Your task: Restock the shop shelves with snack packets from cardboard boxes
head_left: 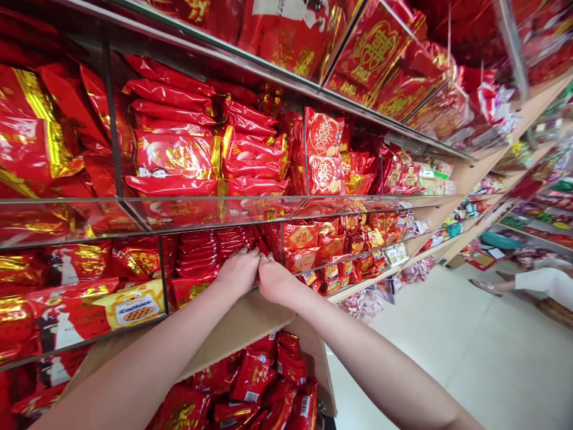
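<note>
Both of my arms reach forward into the lower shelf compartment. My left hand [239, 270] is bent over a stack of small red packets [197, 254], its fingers curled down at the packets' right end. Close beside it, my right hand [274, 279] has its fingertips near the left one's, at the dark red packets by the divider. The fingers of both hands are largely hidden, so what they hold cannot be made out. Below my hands stands an open cardboard box [228, 334] with loose red packets [253, 373] inside.
Upper shelves hold red and gold packets [176, 152] behind clear fronts. A yellow cookie packet [136, 303] lies in the lower left compartment. The pale floor [416, 340] is at right, where a person's leg [541, 280] shows.
</note>
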Available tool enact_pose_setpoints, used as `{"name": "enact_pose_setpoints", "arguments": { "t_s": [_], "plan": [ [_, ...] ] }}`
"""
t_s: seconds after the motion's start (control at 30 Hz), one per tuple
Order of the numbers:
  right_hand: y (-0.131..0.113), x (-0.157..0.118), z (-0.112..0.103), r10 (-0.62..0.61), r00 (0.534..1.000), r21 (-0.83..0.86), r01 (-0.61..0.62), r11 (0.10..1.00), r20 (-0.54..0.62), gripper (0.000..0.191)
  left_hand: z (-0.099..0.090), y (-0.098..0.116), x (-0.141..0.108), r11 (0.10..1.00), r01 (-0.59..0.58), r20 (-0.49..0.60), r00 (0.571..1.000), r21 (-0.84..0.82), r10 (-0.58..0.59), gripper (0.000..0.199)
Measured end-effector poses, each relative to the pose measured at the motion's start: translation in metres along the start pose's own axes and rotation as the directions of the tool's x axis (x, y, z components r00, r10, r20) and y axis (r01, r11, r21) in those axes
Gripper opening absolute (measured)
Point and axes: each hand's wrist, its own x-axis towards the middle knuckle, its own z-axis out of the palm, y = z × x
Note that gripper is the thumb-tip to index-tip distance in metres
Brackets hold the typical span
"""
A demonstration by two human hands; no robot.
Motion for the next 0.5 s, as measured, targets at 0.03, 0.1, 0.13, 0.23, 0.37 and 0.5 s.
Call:
{"name": "enact_pose_setpoints", "arguments": {
  "t_s": [0.03, 0.1, 0.13, 0.23, 0.37, 0.5],
  "plan": [
    [0.001, 0.001, 0.001, -0.005, 1.0, 0.013, 0.005, 1.0, -0.002, 0.049, -0.001, 0.001, 0.002, 1.0, 0.001, 0.002, 1.0, 0.014, -0.001, 0.033],
    [0.004, -0.001, 0.002, -0.016, 0.999, 0.042, 0.018, 0.999, -0.028, 0.049, -0.005, 0.004, 0.004, 0.999, -0.002, 0.004, 1.0, 0.041, 0.002, 0.032],
    [0.006, -0.006, 0.002, -0.015, 0.999, 0.048, 0.018, 0.999, -0.05, 0.05, -0.009, 0.006, 0.004, 0.999, -0.007, 0.002, 1.0, 0.052, 0.007, 0.031],
    [0.009, -0.044, 0.006, -0.057, 0.964, 0.132, 0.094, 0.987, -0.26, 0.046, -0.022, 0.01, -0.008, 0.996, -0.045, -0.024, 0.999, 0.073, 0.047, 0.032],
    [0.015, -0.115, 0.048, -0.229, 0.881, 0.342, 0.384, 0.858, -0.415, 0.027, -0.027, 0.019, -0.066, 0.98, -0.191, -0.066, 0.979, 0.054, 0.195, 0.04],
    [0.026, -0.15, 0.135, -0.189, 0.967, 0.322, 0.235, 0.917, -0.169, 0.021, 0.002, 0.035, -0.139, 0.778, -0.5, -0.105, 0.859, -0.38, 0.501, 0.028]
  ]
}}
